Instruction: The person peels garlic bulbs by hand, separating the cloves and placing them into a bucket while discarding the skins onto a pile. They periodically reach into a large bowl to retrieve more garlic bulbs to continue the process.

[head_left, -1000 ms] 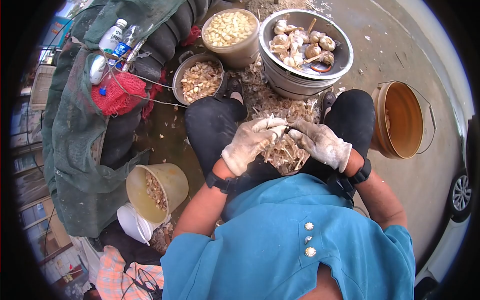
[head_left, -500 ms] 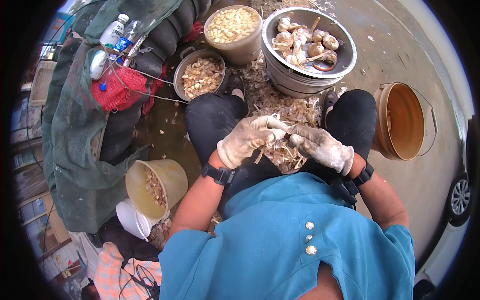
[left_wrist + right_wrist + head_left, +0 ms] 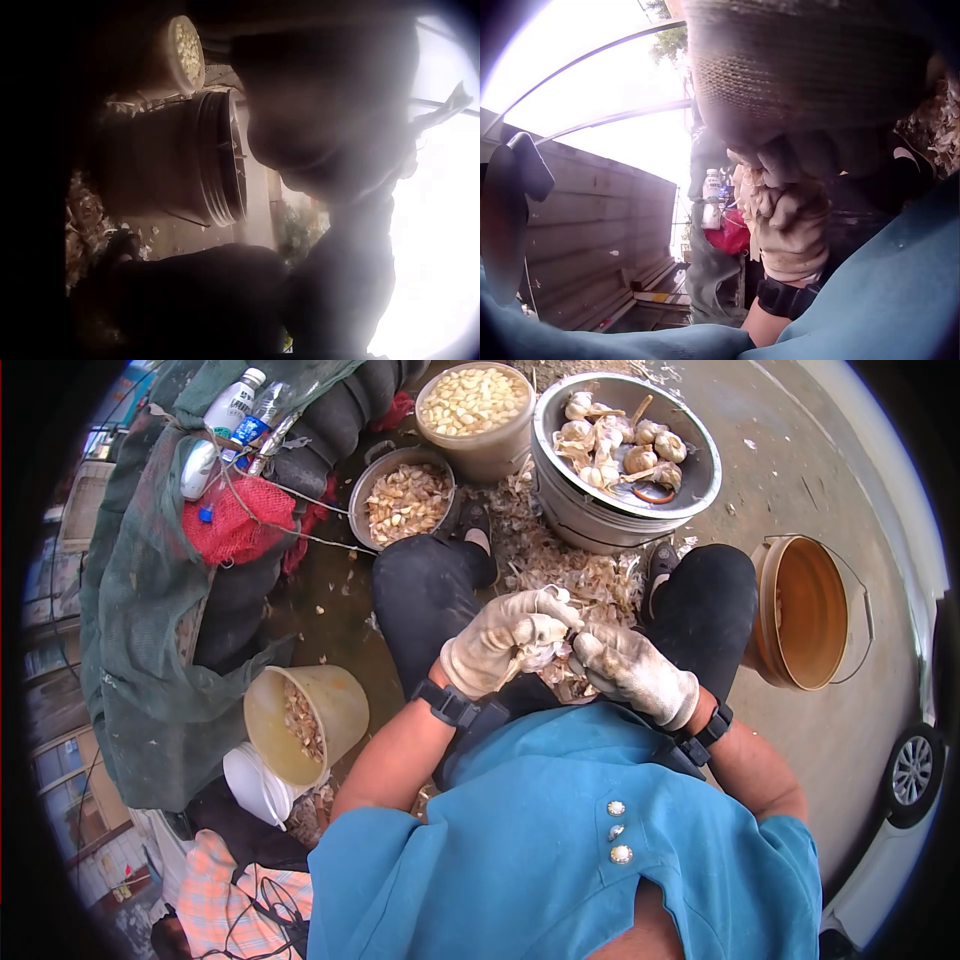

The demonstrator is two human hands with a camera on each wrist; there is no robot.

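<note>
In the head view my gloved left hand (image 3: 510,642) grips a garlic bulb (image 3: 540,656) with papery white skin, mostly covered by the fingers. Loose skin (image 3: 754,217) hangs by that hand in the right wrist view. My gloved right hand (image 3: 637,673) meets it from the other side, fingers curled, with a small dark object (image 3: 572,636) pinched at the fingertips; I cannot tell its kind. Both hands are over a heap of garlic skins (image 3: 575,575) between the knees. The left wrist view is dark, with a stalk-like piece (image 3: 448,106) beside the hand's silhouette.
Whole garlic bulbs (image 3: 600,440) lie in a metal basin (image 3: 705,470) on a bucket ahead. Left of it stand a tub of peeled cloves (image 3: 475,402) and a pot of unpeeled cloves (image 3: 408,505). An orange-brown bucket (image 3: 800,610) is at right, a tilted cream bucket (image 3: 340,710) at left.
My left hand has turned slightly and more pale garlic skin shows under its fingers. The right hand has shifted a little down, its fingertips staying close to the left hand's.
</note>
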